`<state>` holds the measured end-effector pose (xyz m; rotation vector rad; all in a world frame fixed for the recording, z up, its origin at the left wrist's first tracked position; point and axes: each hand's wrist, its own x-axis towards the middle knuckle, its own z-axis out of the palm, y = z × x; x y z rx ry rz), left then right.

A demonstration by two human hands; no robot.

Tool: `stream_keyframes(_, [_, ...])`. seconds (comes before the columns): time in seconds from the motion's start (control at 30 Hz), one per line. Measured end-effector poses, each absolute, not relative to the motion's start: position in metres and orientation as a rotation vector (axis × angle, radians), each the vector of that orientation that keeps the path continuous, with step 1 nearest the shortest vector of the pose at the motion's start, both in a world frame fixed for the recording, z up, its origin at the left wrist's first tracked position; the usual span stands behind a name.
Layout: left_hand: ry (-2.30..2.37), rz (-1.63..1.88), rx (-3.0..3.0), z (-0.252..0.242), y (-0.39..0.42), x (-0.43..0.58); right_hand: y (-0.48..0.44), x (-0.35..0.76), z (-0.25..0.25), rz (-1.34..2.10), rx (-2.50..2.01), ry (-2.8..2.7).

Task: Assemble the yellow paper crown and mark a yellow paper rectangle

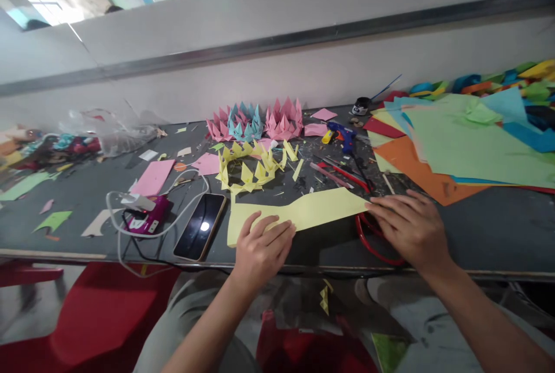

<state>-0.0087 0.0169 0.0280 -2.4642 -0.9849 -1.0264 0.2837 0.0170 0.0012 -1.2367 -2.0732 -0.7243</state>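
Observation:
A long pale yellow paper strip (314,211) lies across the front of the dark table. Fingers spread, my left hand (263,246) rests on the strip's left part. At the right end, my right hand (410,225) pinches the strip's tip between thumb and fingers. Just behind the strip stands a yellow paper crown (247,170) with pointed peaks. Red-handled scissors (379,251) lie partly under the strip's right end and beside my right hand. Farther back are pink (284,119) and blue (244,122) folded paper crowns.
Left of the strip lie a phone (200,227) and a purple power adapter (150,215) with white cables. A blue glue gun (344,136) is behind the scissors. Coloured paper sheets (481,141) pile up at the right. A red chair (104,303) stands at the front left.

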Motion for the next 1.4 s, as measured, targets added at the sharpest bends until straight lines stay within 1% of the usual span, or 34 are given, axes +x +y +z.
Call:
stream_keyframes(0.17, [-1.034,-1.04,-2.441,0.024,0.016,-0.018,0.018,0.322,-0.004,-0.777,-1.328,-1.81])
stream_keyframes(0.23, [-1.063,-1.035,-2.432,0.022,0.017,-0.02,0.012,0.318,-0.004,-0.721,-1.36,-1.762])
stream_keyframes(0.4, [-1.023,-1.011,-2.485,0.02,0.016,-0.012,-0.007,0.247,-0.007,-0.43,-1.159,-2.0])
stream_keyframes(0.53, [-1.012,-1.032,-2.493,0.024,0.016,-0.004,-0.009,0.208,-0.005,-0.363,-1.128,-2.104])
stream_keyframes(0.7, [-1.001,-1.067,-2.461,0.029,0.018,-0.003,0.004,0.209,0.005,-0.34,-1.134,-2.023])
stream_keyframes(0.87, [-1.014,-1.053,-2.455,0.025,0.018,-0.005,0.008,0.194,0.003,-0.278,-1.109,-2.04])
stream_keyframes(1.13, [-1.039,-1.05,-2.457,0.025,0.017,-0.009,0.01,0.174,0.009,-0.297,-1.054,-2.062])
stream_keyframes(1.4, [-1.075,-1.025,-2.424,0.029,0.02,-0.021,0.016,0.194,0.019,-0.416,-1.075,-2.048])
